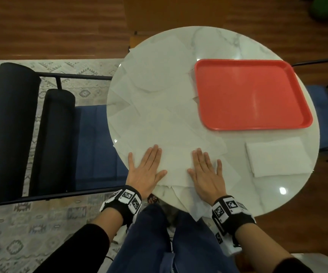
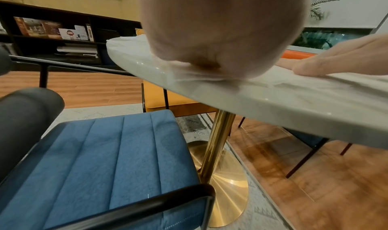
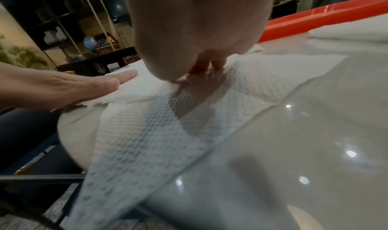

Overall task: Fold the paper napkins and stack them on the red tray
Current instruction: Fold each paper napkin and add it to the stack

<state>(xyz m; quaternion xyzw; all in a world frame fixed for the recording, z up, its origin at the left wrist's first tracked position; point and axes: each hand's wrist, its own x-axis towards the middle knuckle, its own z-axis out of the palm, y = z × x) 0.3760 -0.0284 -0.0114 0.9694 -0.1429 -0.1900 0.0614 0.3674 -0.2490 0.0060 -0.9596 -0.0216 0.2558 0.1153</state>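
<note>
Folding step under way: left hand (image 1: 147,170) and right hand (image 1: 206,172), fingers straight and slightly spread, press flat a napkin (image 1: 176,170) at the table's near edge, short of the bare red tray (image 1: 251,95); next likely pinching an edge to fold over.

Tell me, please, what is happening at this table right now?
A person is pressing both hands flat on a paper napkin at the near edge of the round table: left hand, right hand. More unfolded napkins lie spread across the table. One folded napkin sits on the table near the red tray, which holds nothing yet.
</note>
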